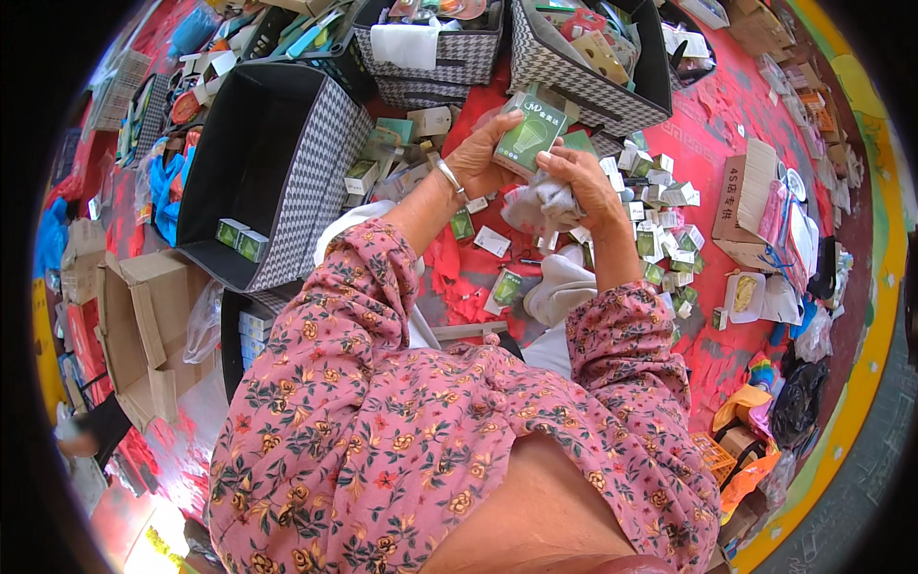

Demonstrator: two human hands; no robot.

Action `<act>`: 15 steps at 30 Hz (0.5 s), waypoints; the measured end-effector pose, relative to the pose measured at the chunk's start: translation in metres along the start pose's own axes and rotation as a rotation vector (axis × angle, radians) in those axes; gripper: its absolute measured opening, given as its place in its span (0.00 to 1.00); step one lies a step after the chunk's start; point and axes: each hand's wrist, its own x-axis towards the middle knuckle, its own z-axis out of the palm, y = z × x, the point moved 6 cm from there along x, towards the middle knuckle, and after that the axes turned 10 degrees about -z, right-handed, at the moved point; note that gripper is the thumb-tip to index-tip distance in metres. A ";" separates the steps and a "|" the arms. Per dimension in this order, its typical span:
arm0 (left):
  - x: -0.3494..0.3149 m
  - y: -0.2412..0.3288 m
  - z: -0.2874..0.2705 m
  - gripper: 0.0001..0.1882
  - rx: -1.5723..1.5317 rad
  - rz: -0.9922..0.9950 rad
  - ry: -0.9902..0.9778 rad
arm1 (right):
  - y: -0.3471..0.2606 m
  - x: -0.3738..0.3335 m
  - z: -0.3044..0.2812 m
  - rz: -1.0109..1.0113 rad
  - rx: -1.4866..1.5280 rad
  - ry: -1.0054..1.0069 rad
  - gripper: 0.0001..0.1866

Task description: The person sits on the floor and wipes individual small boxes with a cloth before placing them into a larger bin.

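Observation:
A green light bulb box (524,139) with a pale bulb drawing is held up in front of me. My left hand (478,161), with a silver bangle at the wrist, grips its left side, thumb over the edge. At its lower right corner my right hand (591,187) touches it with the fingertips, a greyish cloth (545,203) bunched in that palm. Below my hands, a similar green and white box (505,289) lies on the red ground. Many more small green and white boxes (660,215) are scattered in a heap right of my right hand.
A tipped black-lined houndstooth bin (330,143) at left holds two small green boxes (241,239). Filled houndstooth bins (435,53) stand beyond my hands. Cardboard boxes sit at left (143,335) and at right (746,206). An orange bag (751,459) lies lower right.

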 end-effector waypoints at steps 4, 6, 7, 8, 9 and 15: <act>0.004 0.003 -0.006 0.27 0.017 0.074 0.089 | -0.027 -0.013 -0.041 -0.081 -0.196 0.389 0.14; 0.011 -0.001 -0.016 0.26 0.004 0.018 0.127 | -0.042 -0.017 -0.062 -0.521 0.141 0.550 0.10; 0.011 -0.004 -0.021 0.26 -0.005 0.003 0.166 | -0.066 -0.024 -0.046 -0.760 -0.073 0.631 0.10; 0.010 -0.007 -0.025 0.26 -0.013 -0.012 0.205 | -0.074 -0.030 -0.021 -0.798 -0.119 0.606 0.09; 0.017 -0.012 -0.020 0.24 -0.034 -0.017 0.139 | -0.074 -0.034 -0.008 -0.949 -0.562 0.605 0.07; 0.008 -0.017 -0.004 0.16 0.007 -0.086 -0.068 | -0.063 -0.020 0.030 -1.078 -1.081 0.313 0.07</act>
